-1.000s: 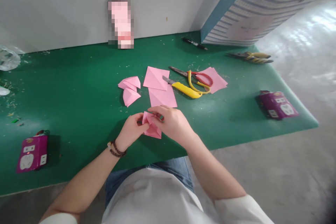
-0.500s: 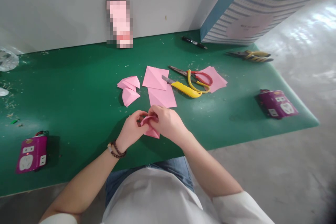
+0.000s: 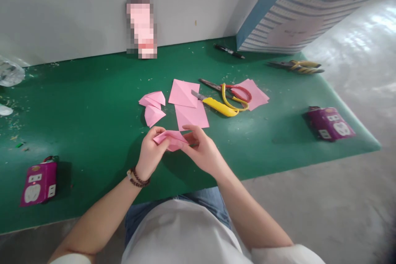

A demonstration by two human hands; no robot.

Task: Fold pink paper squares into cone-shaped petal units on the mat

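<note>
- left hand (image 3: 150,151), right hand (image 3: 200,148): pinching opposite ends of a folded pink paper (image 3: 170,137)
- folded pink pieces (image 3: 153,107): done, on the tabletop (image 3: 93,111)
- flat pink sheets (image 3: 192,117): left unfolded

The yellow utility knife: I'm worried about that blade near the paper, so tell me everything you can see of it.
The utility knife has a bright yellow handle, plastic by its look, with a ridged lower edge. Its bare, silvery blade is extended and points up and left. It lies flat on the green mat, with the blade tip reaching the edge of a pink paper square. The handle's far end meets the yellow handle of the scissors. No hand touches it.
</note>
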